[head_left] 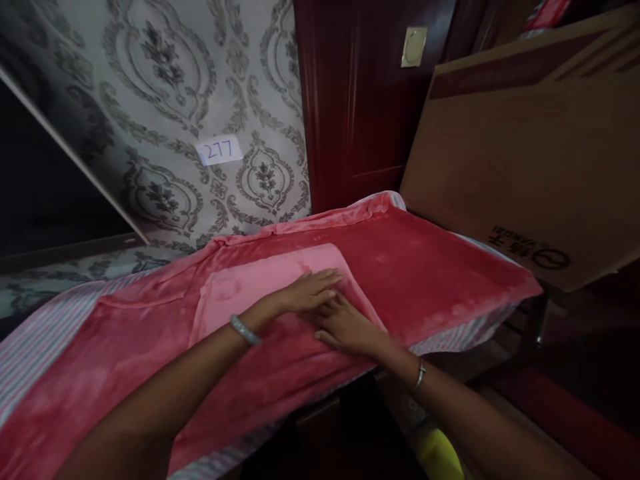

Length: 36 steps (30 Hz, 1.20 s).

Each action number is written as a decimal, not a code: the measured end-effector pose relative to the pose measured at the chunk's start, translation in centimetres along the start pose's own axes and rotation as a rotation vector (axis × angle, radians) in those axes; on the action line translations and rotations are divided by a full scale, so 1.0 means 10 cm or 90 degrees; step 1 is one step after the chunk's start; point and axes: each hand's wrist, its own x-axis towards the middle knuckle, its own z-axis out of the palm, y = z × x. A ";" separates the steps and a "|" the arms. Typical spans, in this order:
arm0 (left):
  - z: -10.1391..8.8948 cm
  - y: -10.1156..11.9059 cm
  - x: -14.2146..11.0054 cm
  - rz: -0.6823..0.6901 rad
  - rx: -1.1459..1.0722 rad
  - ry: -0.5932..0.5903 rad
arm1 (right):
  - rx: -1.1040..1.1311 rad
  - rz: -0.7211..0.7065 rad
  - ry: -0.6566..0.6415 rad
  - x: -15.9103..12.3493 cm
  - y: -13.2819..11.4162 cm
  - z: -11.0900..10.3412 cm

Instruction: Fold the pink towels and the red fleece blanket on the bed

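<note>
A folded pink plush cloth [265, 273] lies flat on a larger red plush blanket [415, 267]. My left hand [311, 291] rests on the folded cloth with its fingers stretched out to the right, a bangle on its wrist. Close against it, my right hand [346, 325] lies on the same cloth, a thin bracelet on its wrist. The fingertips of the two hands meet or overlap. Both hands are open and hold nothing. Part of the folded cloth is hidden under the hands and forearms.
A striped sheet [55, 340] shows under the red blanket's edges. A large cardboard box [525, 147] leans at the right. Behind are a dark red door [370, 100] and patterned wallpaper with a "277" paper [220, 150]. A dark screen [45, 173] stands left; something yellow [440, 457] is below.
</note>
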 end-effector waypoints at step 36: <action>-0.11 -1.05 0.89 -0.101 0.199 0.131 | 0.030 0.025 -0.022 -0.05 0.06 -0.01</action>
